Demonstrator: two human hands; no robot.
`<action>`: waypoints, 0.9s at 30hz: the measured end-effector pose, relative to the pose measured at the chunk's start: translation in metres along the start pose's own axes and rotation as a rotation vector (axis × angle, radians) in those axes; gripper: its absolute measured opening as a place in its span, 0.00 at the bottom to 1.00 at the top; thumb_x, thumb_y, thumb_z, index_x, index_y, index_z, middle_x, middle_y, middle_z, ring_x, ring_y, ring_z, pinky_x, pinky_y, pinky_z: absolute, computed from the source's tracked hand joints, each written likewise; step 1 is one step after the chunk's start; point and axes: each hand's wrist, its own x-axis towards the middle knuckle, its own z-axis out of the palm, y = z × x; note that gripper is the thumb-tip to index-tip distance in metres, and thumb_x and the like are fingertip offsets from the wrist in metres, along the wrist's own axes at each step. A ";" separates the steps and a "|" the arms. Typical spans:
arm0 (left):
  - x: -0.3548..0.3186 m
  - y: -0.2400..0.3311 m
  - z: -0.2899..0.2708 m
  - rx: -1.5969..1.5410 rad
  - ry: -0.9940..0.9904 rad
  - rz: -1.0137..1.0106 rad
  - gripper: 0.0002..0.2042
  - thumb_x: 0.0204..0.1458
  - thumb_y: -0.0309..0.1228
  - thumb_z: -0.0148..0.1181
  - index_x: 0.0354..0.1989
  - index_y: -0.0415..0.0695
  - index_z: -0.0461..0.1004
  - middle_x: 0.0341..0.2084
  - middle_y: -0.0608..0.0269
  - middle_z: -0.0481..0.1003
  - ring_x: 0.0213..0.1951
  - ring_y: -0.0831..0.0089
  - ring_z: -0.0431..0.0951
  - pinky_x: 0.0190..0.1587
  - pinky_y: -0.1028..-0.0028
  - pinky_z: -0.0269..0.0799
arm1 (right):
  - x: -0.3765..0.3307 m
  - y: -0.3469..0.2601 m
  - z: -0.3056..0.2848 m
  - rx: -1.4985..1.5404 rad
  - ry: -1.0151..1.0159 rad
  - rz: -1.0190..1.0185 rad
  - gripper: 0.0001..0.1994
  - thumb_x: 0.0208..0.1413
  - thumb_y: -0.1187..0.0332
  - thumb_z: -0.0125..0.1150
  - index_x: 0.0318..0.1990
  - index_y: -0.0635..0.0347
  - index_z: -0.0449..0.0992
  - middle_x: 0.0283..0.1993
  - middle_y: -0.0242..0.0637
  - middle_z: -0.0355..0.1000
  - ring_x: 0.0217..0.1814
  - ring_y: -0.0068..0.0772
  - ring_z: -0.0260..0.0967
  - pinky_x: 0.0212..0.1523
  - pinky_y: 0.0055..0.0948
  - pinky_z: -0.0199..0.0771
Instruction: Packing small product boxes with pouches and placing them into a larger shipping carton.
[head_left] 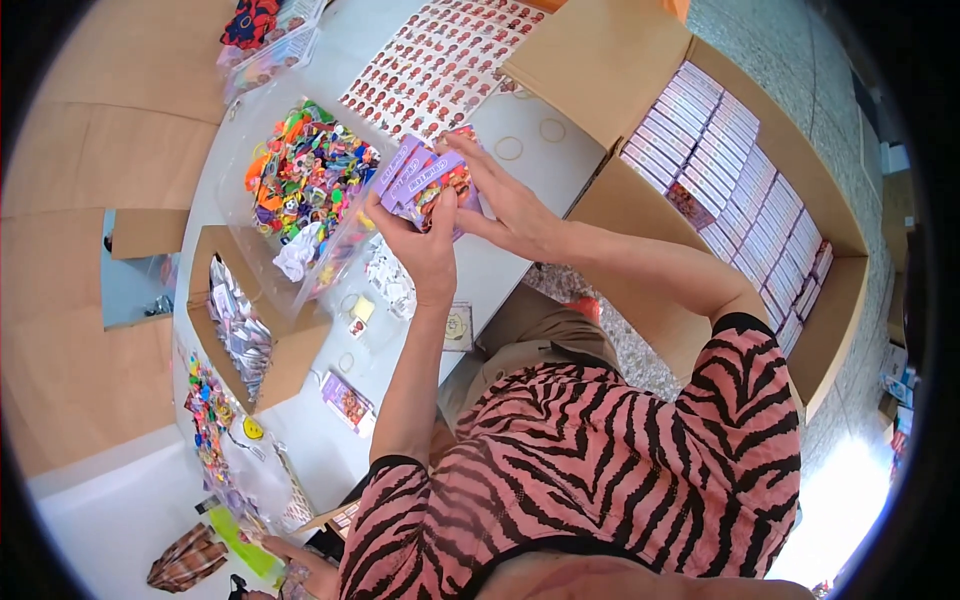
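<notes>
Above the counter (520, 190), left hand (425, 245) and right hand (510, 205) grip purple packets (425, 180), partly hiding them.

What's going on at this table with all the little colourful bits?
A person holds a fanned stack of small purple packets over a white table, the left hand gripping from below and the right hand steadying the top. Beside them sits a clear bag of colourful trinkets. To the right, a cardboard box holds rows of similar packets.

A white table (560, 165) stands on speckled grey floor (790, 60).
</notes>
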 end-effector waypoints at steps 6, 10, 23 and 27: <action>0.003 -0.001 0.009 0.021 0.072 0.031 0.29 0.48 0.23 0.63 0.56 0.39 0.53 0.47 0.57 0.66 0.47 0.73 0.69 0.50 0.73 0.66 | 0.004 -0.003 -0.004 0.143 0.079 0.053 0.27 0.51 0.69 0.61 0.59 0.63 0.62 0.66 0.46 0.52 0.69 0.44 0.49 0.65 0.36 0.52; 0.007 0.015 0.021 0.005 0.069 0.038 0.30 0.47 0.23 0.63 0.55 0.38 0.51 0.48 0.55 0.62 0.47 0.73 0.68 0.48 0.73 0.67 | 0.005 -0.002 -0.009 0.100 0.157 0.029 0.27 0.49 0.70 0.63 0.58 0.62 0.62 0.63 0.45 0.57 0.65 0.41 0.55 0.61 0.34 0.59; 0.017 -0.002 0.019 -0.305 -0.063 -0.032 0.25 0.64 0.45 0.34 0.64 0.43 0.45 0.56 0.56 0.60 0.56 0.68 0.64 0.58 0.68 0.59 | 0.017 -0.017 -0.030 0.012 0.245 -0.031 0.26 0.43 0.65 0.67 0.51 0.62 0.66 0.48 0.46 0.63 0.51 0.46 0.63 0.51 0.36 0.66; 0.021 0.013 0.029 -0.421 0.056 -0.147 0.25 0.64 0.49 0.29 0.59 0.44 0.57 0.52 0.60 0.67 0.53 0.69 0.68 0.56 0.68 0.62 | 0.021 -0.017 -0.031 -0.049 0.252 -0.050 0.27 0.43 0.66 0.67 0.52 0.61 0.66 0.51 0.46 0.63 0.53 0.46 0.63 0.53 0.36 0.66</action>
